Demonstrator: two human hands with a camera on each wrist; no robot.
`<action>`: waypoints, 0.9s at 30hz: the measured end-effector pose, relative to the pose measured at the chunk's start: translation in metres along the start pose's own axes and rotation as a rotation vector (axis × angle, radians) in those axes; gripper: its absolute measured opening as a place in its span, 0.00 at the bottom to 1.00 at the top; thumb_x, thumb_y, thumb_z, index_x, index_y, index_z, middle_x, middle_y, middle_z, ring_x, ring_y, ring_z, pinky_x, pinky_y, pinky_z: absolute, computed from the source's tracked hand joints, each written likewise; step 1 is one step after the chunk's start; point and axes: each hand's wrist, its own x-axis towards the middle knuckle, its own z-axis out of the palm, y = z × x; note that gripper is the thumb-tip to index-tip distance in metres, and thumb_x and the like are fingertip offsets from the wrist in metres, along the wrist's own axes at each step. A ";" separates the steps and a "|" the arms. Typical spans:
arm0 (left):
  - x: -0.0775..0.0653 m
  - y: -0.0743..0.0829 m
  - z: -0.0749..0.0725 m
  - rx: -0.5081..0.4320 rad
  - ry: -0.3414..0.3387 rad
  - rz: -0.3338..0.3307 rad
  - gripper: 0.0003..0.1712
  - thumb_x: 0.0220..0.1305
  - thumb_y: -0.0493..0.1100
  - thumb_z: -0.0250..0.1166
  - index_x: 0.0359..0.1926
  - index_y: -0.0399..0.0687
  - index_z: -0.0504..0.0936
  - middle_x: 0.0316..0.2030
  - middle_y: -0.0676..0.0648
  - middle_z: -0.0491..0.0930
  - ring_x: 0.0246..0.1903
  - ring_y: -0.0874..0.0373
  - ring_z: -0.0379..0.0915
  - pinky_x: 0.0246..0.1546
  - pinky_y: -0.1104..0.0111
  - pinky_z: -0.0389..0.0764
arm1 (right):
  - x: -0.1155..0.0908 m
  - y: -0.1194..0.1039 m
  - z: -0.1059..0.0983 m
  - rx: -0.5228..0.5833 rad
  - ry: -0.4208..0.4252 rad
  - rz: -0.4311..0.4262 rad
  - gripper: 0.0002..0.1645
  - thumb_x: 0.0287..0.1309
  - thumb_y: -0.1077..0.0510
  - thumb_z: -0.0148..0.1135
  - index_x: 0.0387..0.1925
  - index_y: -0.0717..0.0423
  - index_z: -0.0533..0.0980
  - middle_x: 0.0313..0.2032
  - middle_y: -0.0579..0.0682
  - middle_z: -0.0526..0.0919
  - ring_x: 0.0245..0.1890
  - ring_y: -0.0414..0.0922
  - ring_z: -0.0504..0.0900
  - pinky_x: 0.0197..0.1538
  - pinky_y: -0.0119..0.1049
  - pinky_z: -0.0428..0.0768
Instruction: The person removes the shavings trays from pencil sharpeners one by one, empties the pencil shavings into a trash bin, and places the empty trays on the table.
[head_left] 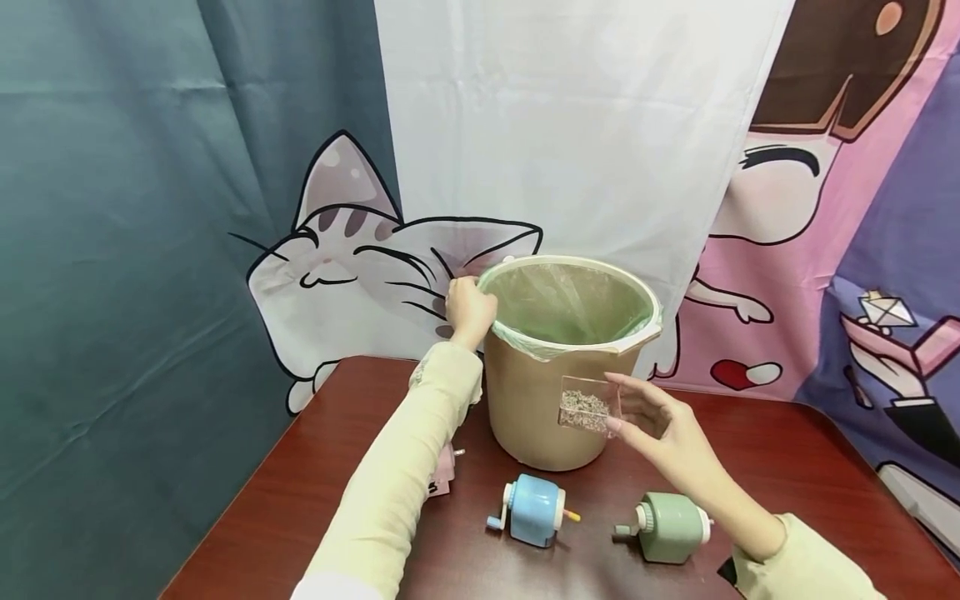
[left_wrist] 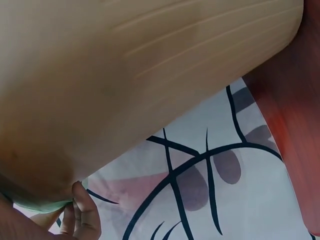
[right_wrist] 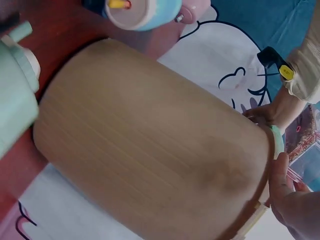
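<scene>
A beige trash bin [head_left: 551,408] with a thin green bag [head_left: 540,346] lining its rim stands on the table. My left hand [head_left: 471,310] grips the left side of that rim; in the left wrist view its fingers [left_wrist: 86,212] curl against the bin's edge. In front of the bin, my right hand [head_left: 671,429] pinches a clear plastic shavings drawer [head_left: 588,406] between thumb and fingers. Pencil shavings [head_left: 583,408] lie inside it. The drawer is apart from the bag's opening in the head view.
A blue crank pencil sharpener [head_left: 534,510] with a yellow pencil in it stands before the bin. A green sharpener [head_left: 667,527] is to its right. A pink sharpener [head_left: 442,471] is partly hidden by my left sleeve. Printed cloth [head_left: 585,125] hangs behind the reddish-brown table [head_left: 300,492].
</scene>
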 end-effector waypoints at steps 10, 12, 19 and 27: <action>-0.001 0.003 0.002 0.042 0.003 -0.005 0.17 0.51 0.35 0.59 0.44 0.43 0.83 0.47 0.40 0.79 0.50 0.43 0.75 0.52 0.56 0.73 | 0.036 -0.021 -0.013 -0.005 -0.014 0.036 0.24 0.57 0.68 0.59 0.57 0.64 0.70 0.42 0.31 0.80 0.41 0.28 0.80 0.42 0.21 0.78; -0.001 0.003 0.001 0.039 0.000 -0.005 0.17 0.52 0.35 0.59 0.45 0.43 0.83 0.47 0.40 0.79 0.50 0.42 0.75 0.52 0.55 0.73 | 0.044 -0.023 -0.014 -0.007 -0.016 0.062 0.24 0.58 0.66 0.59 0.57 0.64 0.70 0.41 0.30 0.80 0.40 0.28 0.80 0.40 0.23 0.78; -0.001 0.002 0.001 0.044 -0.029 -0.013 0.17 0.52 0.36 0.59 0.45 0.43 0.82 0.48 0.40 0.78 0.50 0.42 0.74 0.50 0.53 0.75 | 0.071 -0.024 -0.024 -0.050 -0.007 0.135 0.27 0.59 0.61 0.59 0.60 0.63 0.68 0.38 0.29 0.79 0.36 0.26 0.80 0.39 0.24 0.78; -0.001 0.003 0.000 0.051 -0.024 -0.010 0.16 0.52 0.35 0.59 0.43 0.41 0.82 0.48 0.40 0.77 0.50 0.41 0.74 0.48 0.52 0.75 | 0.106 -0.021 -0.042 -0.111 0.044 0.173 0.30 0.60 0.57 0.59 0.62 0.64 0.65 0.39 0.27 0.74 0.38 0.22 0.76 0.42 0.16 0.73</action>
